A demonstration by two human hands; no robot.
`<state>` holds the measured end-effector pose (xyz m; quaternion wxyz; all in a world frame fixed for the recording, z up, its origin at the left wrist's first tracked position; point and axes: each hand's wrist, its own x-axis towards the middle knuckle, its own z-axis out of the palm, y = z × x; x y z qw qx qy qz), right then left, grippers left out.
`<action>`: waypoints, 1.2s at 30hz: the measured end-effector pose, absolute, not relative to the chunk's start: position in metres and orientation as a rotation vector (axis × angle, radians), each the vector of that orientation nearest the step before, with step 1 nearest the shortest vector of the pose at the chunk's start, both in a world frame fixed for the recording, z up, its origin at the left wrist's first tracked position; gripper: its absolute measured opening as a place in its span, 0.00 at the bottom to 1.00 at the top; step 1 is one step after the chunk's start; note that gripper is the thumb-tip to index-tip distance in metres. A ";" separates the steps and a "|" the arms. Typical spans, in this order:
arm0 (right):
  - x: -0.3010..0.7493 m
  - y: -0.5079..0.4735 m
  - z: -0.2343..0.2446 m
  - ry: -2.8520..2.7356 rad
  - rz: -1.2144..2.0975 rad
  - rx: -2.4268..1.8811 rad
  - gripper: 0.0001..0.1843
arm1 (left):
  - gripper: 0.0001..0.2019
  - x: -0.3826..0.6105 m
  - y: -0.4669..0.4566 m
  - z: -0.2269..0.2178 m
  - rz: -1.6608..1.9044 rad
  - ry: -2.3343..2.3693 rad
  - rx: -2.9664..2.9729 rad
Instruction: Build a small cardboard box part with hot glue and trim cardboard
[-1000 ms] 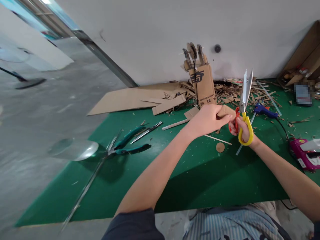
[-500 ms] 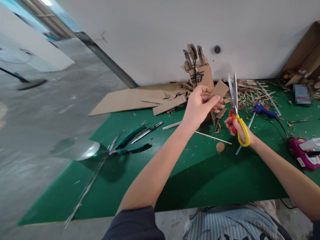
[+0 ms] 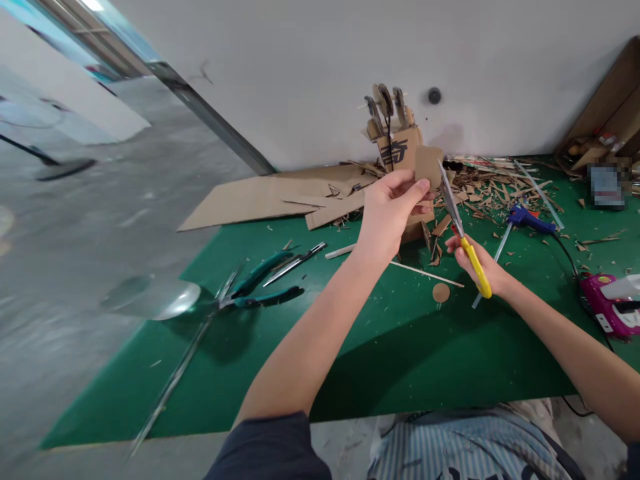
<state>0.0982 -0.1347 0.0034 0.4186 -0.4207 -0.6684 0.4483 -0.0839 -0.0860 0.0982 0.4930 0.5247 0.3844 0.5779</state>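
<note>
Between thumb and fingers, my left hand pinches a small cardboard piece and holds it raised above the table. My right hand grips scissors by their yellow and red handles. The blades point up and to the left, with their tips at the right edge of the cardboard piece. Behind my left hand stands a cardboard structure with dark printing and rounded parts on top. A small cardboard disc lies on the table below the hands, near a thin wooden stick.
On the green table lie green-handled pliers, a utility knife and large cardboard sheets. Cardboard scraps cover the back. A blue glue gun and a magenta device are on the right.
The scissors have turned and moved left, bringing their tips to the cardboard piece. My left hand has shifted slightly left and turned the piece more upright.
</note>
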 end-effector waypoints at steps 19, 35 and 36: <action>0.098 -0.132 0.000 -1.624 1.095 -1.109 0.35 | 0.07 -0.077 -0.091 0.100 1.296 1.015 1.323; 0.100 -0.134 0.010 -1.812 0.754 -1.302 0.22 | 0.07 -0.075 -0.100 0.107 1.263 1.008 1.359; 0.100 -0.133 0.009 -1.822 0.720 -1.303 0.22 | 0.07 -0.075 -0.100 0.107 1.260 1.003 1.360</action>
